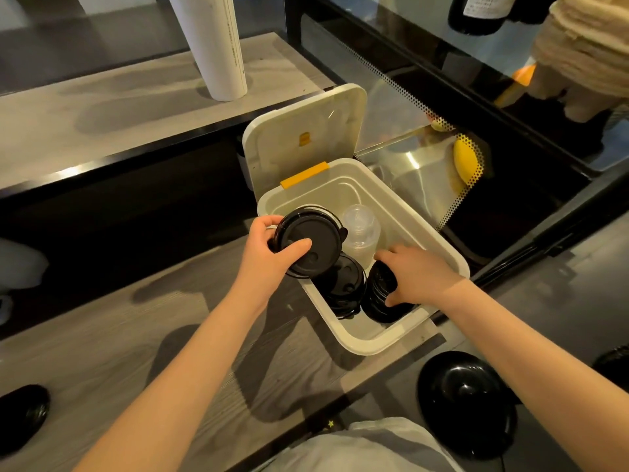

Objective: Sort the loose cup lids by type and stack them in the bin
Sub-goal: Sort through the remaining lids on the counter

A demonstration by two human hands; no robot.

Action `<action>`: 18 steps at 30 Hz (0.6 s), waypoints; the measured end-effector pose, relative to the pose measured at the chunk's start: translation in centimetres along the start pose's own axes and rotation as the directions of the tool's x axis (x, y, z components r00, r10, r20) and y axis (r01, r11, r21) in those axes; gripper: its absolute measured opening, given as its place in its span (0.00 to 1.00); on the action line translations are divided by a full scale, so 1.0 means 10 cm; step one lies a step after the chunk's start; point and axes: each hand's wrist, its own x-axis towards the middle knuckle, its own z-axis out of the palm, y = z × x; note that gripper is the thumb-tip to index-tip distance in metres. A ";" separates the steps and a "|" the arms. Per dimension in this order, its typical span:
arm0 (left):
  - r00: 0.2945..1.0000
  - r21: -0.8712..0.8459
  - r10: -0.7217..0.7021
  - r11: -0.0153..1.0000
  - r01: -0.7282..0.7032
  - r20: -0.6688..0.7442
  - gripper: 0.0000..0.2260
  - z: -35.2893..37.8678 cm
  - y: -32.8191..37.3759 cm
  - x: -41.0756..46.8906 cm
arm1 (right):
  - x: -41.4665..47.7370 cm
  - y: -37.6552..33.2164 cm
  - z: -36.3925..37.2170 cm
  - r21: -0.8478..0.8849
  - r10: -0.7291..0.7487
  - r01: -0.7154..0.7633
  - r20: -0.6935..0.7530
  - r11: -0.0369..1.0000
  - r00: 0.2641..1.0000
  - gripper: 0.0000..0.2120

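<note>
A white bin (401, 219) with its hinged lid (306, 131) open sits on the grey wood counter. My left hand (272, 253) holds a stack of black cup lids (311, 243) over the bin's left rim, thumb on top. My right hand (418, 274) reaches into the bin and grips another stack of black lids (381, 294) lying on its side. Between them a third stack of black lids (343, 284) rests in the bin. Clear dome lids (360, 233) stand stacked behind it.
A tall white roll of cups (214, 46) stands on the raised shelf at the back. A glass display case (442, 158) is right of the bin. Black round objects lie at the lower right (466, 400) and the lower left (23, 413).
</note>
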 end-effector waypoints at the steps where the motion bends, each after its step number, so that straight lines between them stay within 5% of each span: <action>1: 1.000 -0.001 -0.001 1.000 0.001 0.004 0.18 0.01 0.01 0.00 | 0.01 0.01 0.00 0.011 0.017 -0.017 0.003 1.000 1.000 0.39; 13: 0.999 0.066 -0.024 0.997 0.026 -0.024 0.18 0.07 0.07 0.02 | 0.01 0.03 0.01 0.065 -0.007 0.005 0.025 0.998 1.000 0.44; 18: 0.997 0.152 -0.062 0.987 0.054 0.044 0.17 0.14 0.13 0.09 | -0.02 0.01 -0.18 0.406 -0.026 0.130 -0.252 0.905 0.967 0.34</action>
